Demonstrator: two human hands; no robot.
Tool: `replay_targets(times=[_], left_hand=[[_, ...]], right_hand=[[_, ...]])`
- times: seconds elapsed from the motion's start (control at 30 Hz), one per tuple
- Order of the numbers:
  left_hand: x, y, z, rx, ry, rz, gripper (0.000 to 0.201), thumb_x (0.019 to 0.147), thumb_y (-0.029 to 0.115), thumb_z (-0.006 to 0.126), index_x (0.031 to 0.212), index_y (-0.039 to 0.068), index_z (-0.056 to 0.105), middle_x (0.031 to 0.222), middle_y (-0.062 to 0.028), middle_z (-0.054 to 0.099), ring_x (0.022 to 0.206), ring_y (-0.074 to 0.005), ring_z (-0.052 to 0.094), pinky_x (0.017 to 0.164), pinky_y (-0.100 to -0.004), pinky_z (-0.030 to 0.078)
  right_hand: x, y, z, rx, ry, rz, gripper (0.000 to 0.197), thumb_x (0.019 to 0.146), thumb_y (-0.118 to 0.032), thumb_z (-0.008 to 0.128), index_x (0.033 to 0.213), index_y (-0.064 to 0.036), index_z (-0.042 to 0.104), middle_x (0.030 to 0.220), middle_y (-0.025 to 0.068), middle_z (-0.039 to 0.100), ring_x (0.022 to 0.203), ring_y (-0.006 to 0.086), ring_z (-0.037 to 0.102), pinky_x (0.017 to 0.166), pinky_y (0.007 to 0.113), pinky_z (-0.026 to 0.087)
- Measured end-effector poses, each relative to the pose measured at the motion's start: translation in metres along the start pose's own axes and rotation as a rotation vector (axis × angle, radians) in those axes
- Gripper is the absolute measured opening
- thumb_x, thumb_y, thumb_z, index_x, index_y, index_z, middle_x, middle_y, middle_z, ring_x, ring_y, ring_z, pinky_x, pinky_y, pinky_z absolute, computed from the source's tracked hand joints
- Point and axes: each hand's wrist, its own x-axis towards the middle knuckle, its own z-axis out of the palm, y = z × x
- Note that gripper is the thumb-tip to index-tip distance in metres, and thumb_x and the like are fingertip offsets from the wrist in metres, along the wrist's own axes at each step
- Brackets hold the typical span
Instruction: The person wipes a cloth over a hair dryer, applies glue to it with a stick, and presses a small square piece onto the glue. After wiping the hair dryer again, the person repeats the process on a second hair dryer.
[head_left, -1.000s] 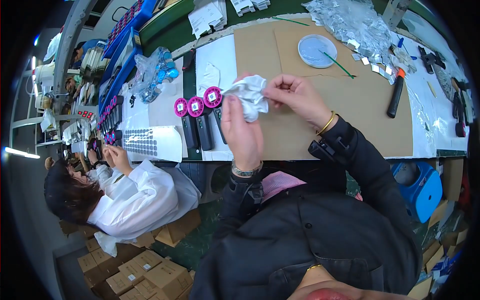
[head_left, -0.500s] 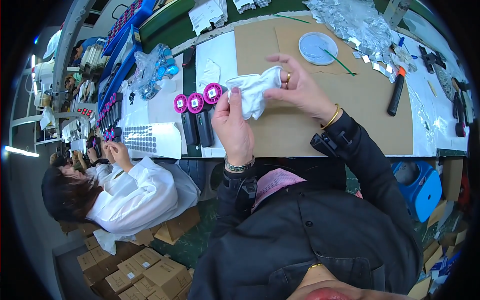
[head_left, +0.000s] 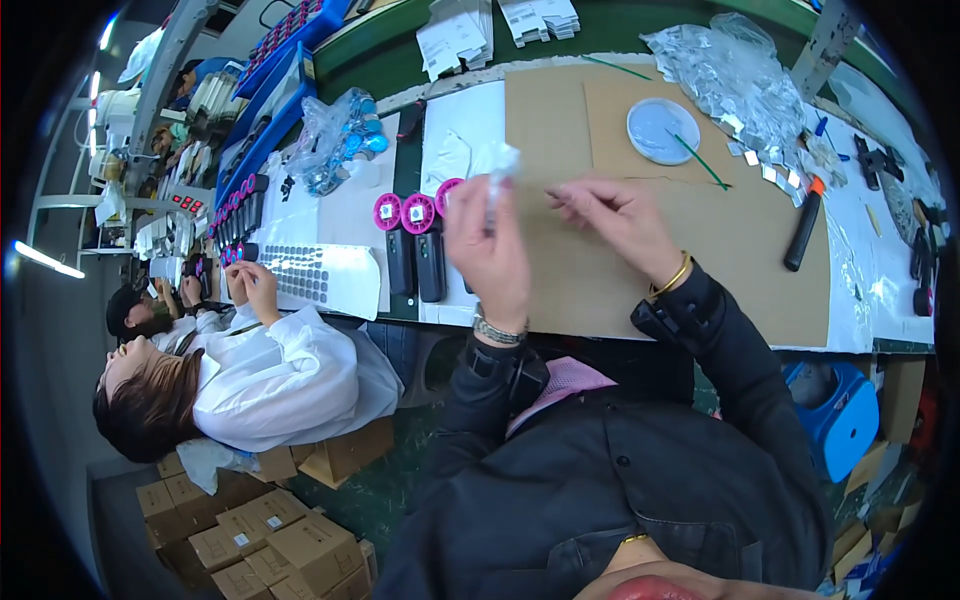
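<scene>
My left hand [head_left: 488,245] is raised over the table with its fingers curled around a white cloth [head_left: 507,160]. Most of the cloth is hidden behind the fingers, and its visible end is blurred. To the right, apart from the cloth, my right hand [head_left: 625,222] has thumb and fingers pinched together. A small dark spot shows at its fingertips, too small to name. Beside my left hand stand black handheld devices with round magenta heads [head_left: 418,213]; my hand partly covers one of them.
Brown cardboard [head_left: 680,260] covers the table before me, bearing a round white dish [head_left: 663,131] and a green stick. An orange-and-black hammer [head_left: 804,225] lies at right near a clear plastic bag [head_left: 725,70]. On the left, a co-worker in white [head_left: 285,375] sits by a sticker sheet [head_left: 320,277].
My right hand has let go of the white cloth and drawn apart from it. The cloth, spread between both hands before, is now bunched in my left hand. The whole view has shifted slightly.
</scene>
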Motion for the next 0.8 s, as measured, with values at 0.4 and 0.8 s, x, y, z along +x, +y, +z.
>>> replay_targets(times=[0.4,0.8], left_hand=[[-0.035,0.006,0.028,-0.885,-0.141,-0.586,0.025,0.106,0.007,0.069,0.127,-0.007,0.072,0.114,-0.0058,0.076,0.098,-0.0084,0.069,0.086,-0.0268,0.058],[0.065,0.038,-0.001,0.146,-0.523,-0.228,0.016,0.104,0.012,0.072,0.105,-0.004,0.077,0.076,-0.008,0.072,0.075,-0.0048,0.068,0.061,-0.0254,0.049]], right_hand=[[0.001,0.008,0.014,0.863,0.033,0.281,0.03,0.111,-0.019,0.063,0.134,-0.0004,0.069,0.118,0.0025,0.075,0.102,0.0081,0.071,0.088,0.026,0.058],[0.002,0.008,0.026,0.697,0.135,0.389,0.028,0.109,-0.026,0.068,0.117,-0.0001,0.075,0.102,0.0043,0.077,0.089,0.0114,0.074,0.08,0.028,0.061]])
